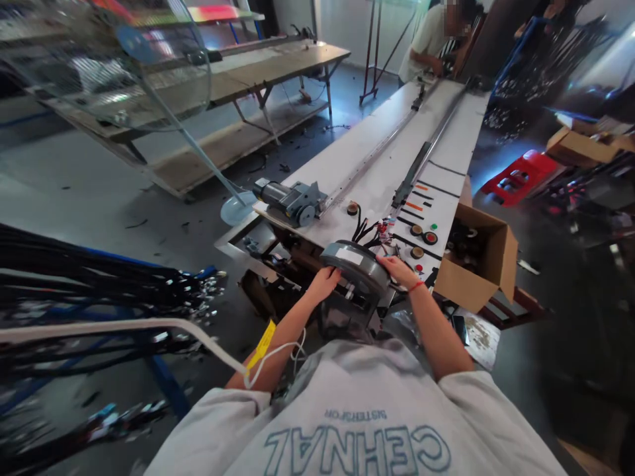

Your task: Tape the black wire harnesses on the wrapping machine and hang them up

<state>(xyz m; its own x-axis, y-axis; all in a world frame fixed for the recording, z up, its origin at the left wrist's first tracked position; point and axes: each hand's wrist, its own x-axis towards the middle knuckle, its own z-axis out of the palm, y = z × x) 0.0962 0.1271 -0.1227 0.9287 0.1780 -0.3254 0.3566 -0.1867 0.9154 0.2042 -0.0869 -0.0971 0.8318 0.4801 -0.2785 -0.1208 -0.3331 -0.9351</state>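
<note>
A dark grey, round, reel-like thing (370, 266) with a white label on its curved side is held up at the near end of the long table, close to my body. The fingers of my left hand (325, 283) are closed on its left side. My right hand (398, 271) grips its right rim, thumb and fingers bent around the edge. Just beyond it, a bundle of black wires (364, 229) with small coloured ends lies on the white tabletop. Several tape rolls (417, 252) sit right of the wires.
A motor unit (290, 200) stands at the table's near left corner. Along the white table (370, 158) run long metal rails. An open cardboard box (469, 281) is at the right edge. Left are a fan and hanging black cable bundles (89, 277). A person works at the far end.
</note>
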